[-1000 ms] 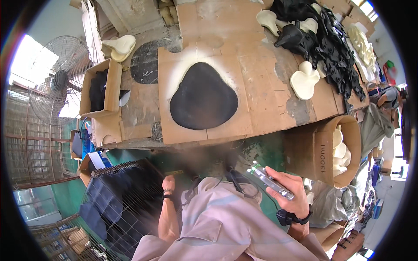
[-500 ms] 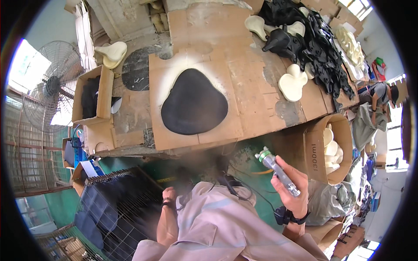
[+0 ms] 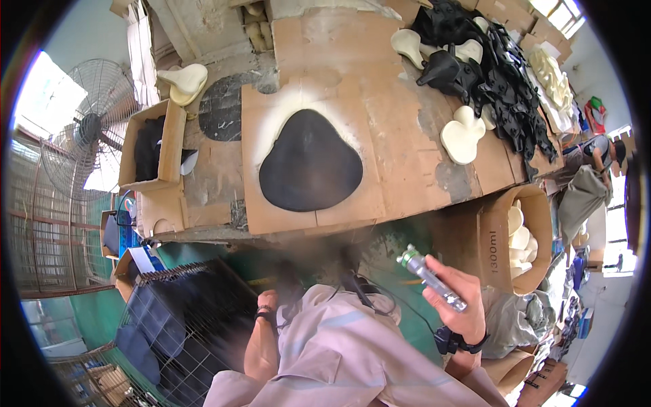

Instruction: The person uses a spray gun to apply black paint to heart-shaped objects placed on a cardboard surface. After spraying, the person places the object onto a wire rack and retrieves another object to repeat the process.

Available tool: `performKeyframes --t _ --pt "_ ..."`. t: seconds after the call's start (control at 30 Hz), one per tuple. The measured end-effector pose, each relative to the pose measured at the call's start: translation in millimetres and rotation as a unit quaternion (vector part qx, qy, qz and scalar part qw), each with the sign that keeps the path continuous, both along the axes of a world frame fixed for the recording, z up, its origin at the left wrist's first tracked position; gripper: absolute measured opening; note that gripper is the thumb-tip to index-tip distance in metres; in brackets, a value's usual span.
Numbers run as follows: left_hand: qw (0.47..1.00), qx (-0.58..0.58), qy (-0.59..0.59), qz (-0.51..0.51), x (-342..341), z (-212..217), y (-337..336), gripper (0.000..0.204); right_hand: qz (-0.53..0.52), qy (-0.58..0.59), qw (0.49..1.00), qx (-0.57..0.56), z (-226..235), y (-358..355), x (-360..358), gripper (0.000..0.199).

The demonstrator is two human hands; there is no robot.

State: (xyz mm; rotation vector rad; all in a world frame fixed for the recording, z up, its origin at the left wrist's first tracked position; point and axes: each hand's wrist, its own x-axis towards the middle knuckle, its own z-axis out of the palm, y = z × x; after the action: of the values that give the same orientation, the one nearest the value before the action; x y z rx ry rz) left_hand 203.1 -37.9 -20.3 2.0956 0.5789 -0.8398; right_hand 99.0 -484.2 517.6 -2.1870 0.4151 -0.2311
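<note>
Hands: I count two, mine. Right hand wrapped tight round one metal spray gun, nozzle pointing far-left, held in air near table edge, right of my body. Left hand low beside one wire basket, blurred; I cannot tell its grip. One black saddle shape lies centre on cardboard-topped table. Two open cardboard boxes: one far left, one right with cream pieces.

Saddle shape on cardboard sheet; carton left of it
</note>
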Motion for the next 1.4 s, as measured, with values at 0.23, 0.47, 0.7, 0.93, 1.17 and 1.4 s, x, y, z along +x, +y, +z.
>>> performKeyframes --t 0.23,0.47,0.7,0.93,1.17,1.4 --pt "0.999 0.007 0.027 -0.037 -8.5 -8.0 13.0 0.037 -0.023 -0.069 0.997 -0.016 -6.9 3.3 19.7 0.054" --pt "0.995 -0.083 -0.03 0.054 -0.8 -37.5 15.0 0.033 -0.022 -0.05 0.998 -0.015 -2.9 5.6 10.4 0.055" --pt "0.999 -0.049 -0.014 -0.015 -0.7 -46.2 18.6 0.036 0.024 0.017 1.0 0.008 -3.3 7.6 -15.4 0.058" --pt "0.999 -0.004 -0.009 -0.047 0.5 -21.1 5.4 0.039 0.024 0.028 0.999 0.011 6.0 10.7 -14.0 0.06" --pt "0.999 -0.018 -0.011 -0.026 8.9 -20.9 8.7 0.035 -0.027 -0.032 0.999 -0.031 10.3 6.7 -2.9 0.061" --pt "0.998 -0.063 -0.019 -0.02 45.1 17.7 -23.7 0.03 -0.018 -0.001 0.999 -0.044 13.2 -10.2 -39.3 0.065"
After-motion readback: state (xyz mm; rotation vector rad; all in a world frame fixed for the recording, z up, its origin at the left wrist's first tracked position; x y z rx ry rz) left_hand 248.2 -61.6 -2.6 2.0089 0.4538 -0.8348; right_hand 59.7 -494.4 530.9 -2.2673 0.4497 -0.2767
